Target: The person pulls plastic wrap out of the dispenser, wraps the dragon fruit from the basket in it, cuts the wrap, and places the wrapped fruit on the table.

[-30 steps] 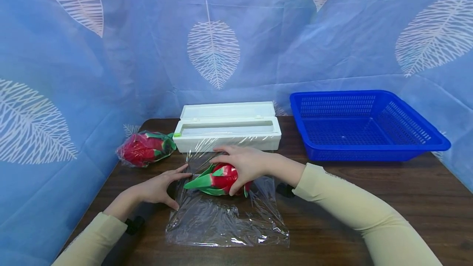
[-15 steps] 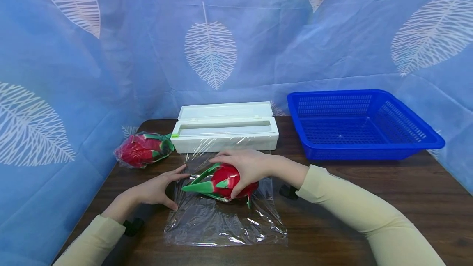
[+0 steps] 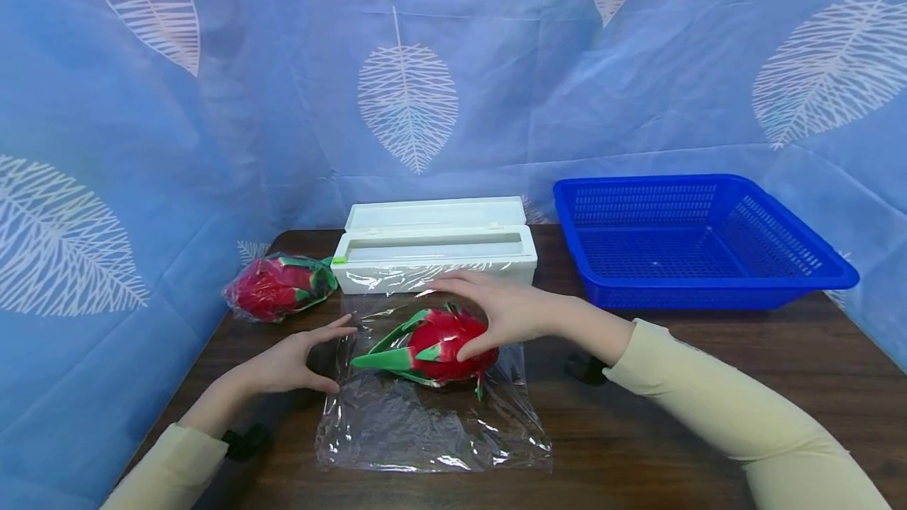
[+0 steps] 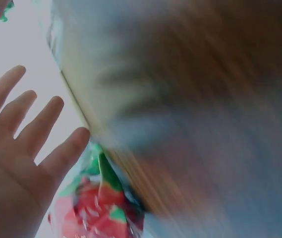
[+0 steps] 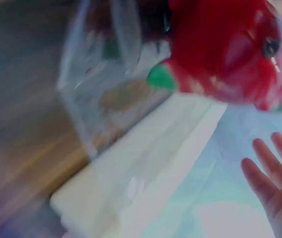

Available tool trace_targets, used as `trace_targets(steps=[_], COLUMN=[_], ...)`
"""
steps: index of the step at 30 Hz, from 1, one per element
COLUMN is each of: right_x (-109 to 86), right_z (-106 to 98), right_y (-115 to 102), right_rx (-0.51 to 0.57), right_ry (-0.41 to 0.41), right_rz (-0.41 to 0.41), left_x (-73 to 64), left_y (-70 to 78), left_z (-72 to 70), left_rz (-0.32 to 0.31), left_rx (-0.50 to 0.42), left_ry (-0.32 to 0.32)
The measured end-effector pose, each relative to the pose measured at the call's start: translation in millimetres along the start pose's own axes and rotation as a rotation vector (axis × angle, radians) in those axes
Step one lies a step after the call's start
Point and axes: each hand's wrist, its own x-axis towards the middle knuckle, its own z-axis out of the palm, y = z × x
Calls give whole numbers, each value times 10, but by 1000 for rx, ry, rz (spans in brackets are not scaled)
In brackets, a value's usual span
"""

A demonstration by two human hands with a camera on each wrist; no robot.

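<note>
A red dragon fruit (image 3: 449,341) with green leaf tips lies on a sheet of cling film (image 3: 425,427) spread over the table. Just right of the fruit is my right hand (image 3: 513,309), its thumb overlapping the fruit's edge in the head view. In the right wrist view, the spread fingers (image 5: 264,178) stand apart from the fruit. My left hand (image 3: 294,360) hovers at the film's left edge with fingers spread; whether it touches the film is unclear. The film runs back to a white cling film box (image 3: 435,274) with its lid raised.
At the back left lies another dragon fruit (image 3: 276,290) wrapped in film, beside the white box. A blue plastic basket (image 3: 716,290) stands at the back right. A blue leaf-patterned cloth (image 3: 489,101) hangs behind the dark wooden table (image 3: 638,431).
My right hand has let go of the dragon fruit and moved right, its fingers opening. The fruit has shifted slightly right on the film. My left hand has drawn back a little leftward.
</note>
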Motion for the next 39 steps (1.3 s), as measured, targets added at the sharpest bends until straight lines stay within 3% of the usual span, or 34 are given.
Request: trace_targets(steps=[5, 9, 12, 17, 22, 27, 34, 39], right_x=[-356, -669, -888, -1140, -1181, -1163, -1143, -1131], right_z=[-120, -60, 70, 331, 536, 620, 688, 714], right_y=[78, 152, 185, 184, 141, 131, 144, 169], right_rx=[-41, -36, -4, 84, 168, 185, 134, 143], right_ry=[108, 138, 113, 49, -37, -142, -177, -160], right_rz=[-16, -32, -31, -45, -120, -142, -145, -197], left_x=[-151, -289, -376, -471, -513, -531, -523, -466], left_y=[-33, 73, 186, 308, 277, 215, 196, 196], left_z=[-2, 40, 88, 189, 286, 337, 381, 381], left_rz=[21, 94, 164, 230, 253, 219, 255, 273], left_rx=[-8, -11, -36, -126, -184, -222, -178, -153], left_ry=[97, 104, 49, -117, -216, -272, -264, -260])
